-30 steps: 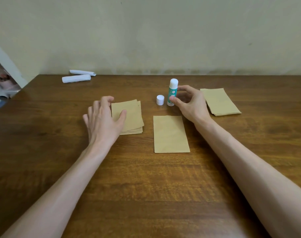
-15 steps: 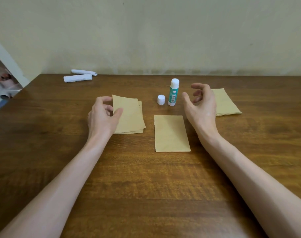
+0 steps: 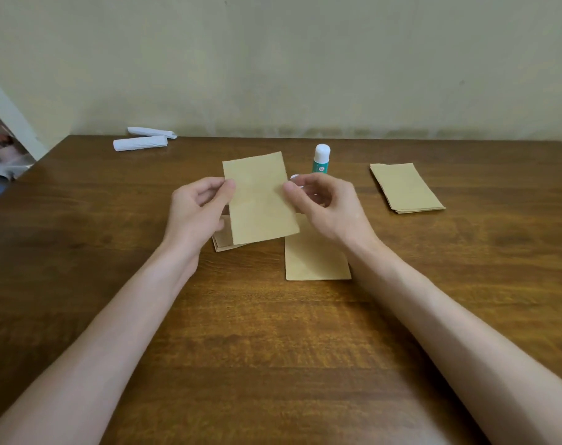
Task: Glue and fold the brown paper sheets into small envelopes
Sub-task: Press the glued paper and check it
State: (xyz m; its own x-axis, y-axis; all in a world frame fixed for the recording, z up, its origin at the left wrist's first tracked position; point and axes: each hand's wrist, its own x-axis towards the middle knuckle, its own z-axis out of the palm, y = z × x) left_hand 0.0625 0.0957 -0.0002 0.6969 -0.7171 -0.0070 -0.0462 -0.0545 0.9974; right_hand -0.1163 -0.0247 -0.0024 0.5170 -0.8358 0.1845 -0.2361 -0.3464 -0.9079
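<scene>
I hold one sheet (image 3: 260, 200) up.
My left hand (image 3: 196, 213) and right hand (image 3: 331, 207) pinch its side edges above the table (image 3: 273, 332).

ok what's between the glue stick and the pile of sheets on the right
Nothing. In the head view, only bare wooden table lies between the glue stick and the right stack of brown sheets.
</scene>
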